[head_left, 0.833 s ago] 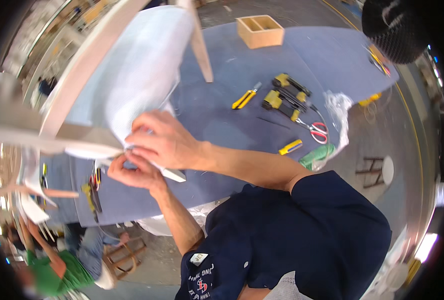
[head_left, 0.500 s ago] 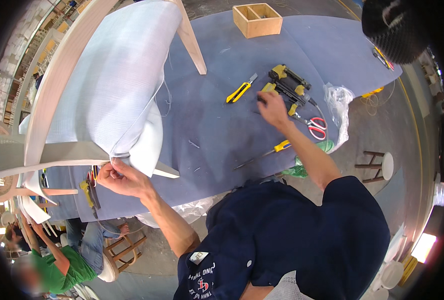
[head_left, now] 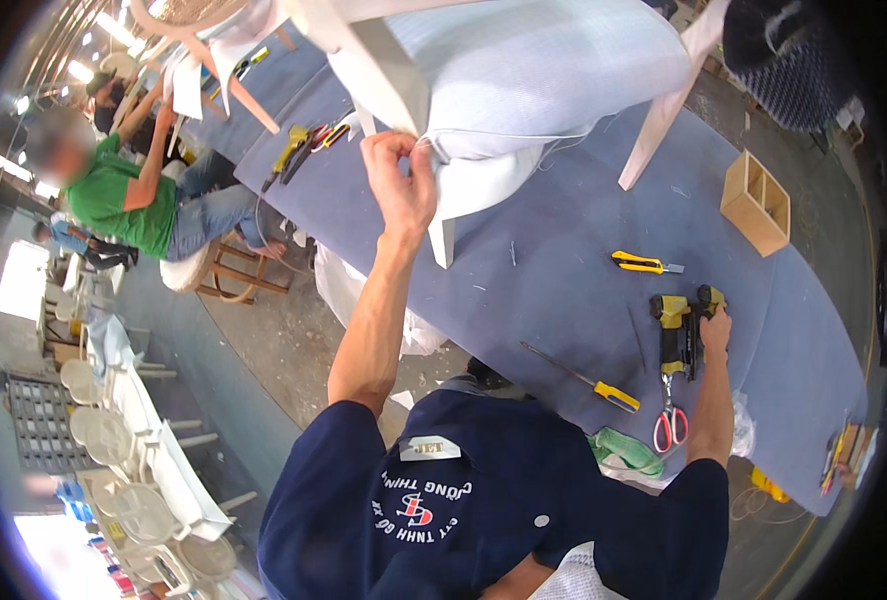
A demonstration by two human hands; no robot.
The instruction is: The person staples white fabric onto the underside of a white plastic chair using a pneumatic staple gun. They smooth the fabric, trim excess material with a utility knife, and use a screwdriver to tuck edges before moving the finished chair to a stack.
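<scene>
A pale wooden chair with light grey-white upholstery [head_left: 554, 70] lies tipped over on the blue-covered table. My left hand [head_left: 401, 185] is closed at its corner, pinching the fabric edge where a thin white cord runs along the seam. At the right, my right hand [head_left: 716, 332] is wrapped round a black and yellow staple gun [head_left: 710, 298]. A second staple gun [head_left: 672, 330] lies just left of it. Red-handled scissors [head_left: 671, 428] rest at that one's near end. A yellow utility knife [head_left: 647, 263] and a yellow-handled screwdriver [head_left: 616, 396] lie nearby.
A divided wooden box [head_left: 757, 204] stands at the table's far right. Green cloth [head_left: 626, 450] lies by the near edge. At the left, a person in a green shirt [head_left: 124, 205] sits on a stool [head_left: 239, 275] beside another chair. More tools [head_left: 299, 150] lie behind my left hand.
My right hand has closed round a staple gun, which now stands apart from the other one. My left hand still pinches the chair's corner. The whole view has swung round to the left.
</scene>
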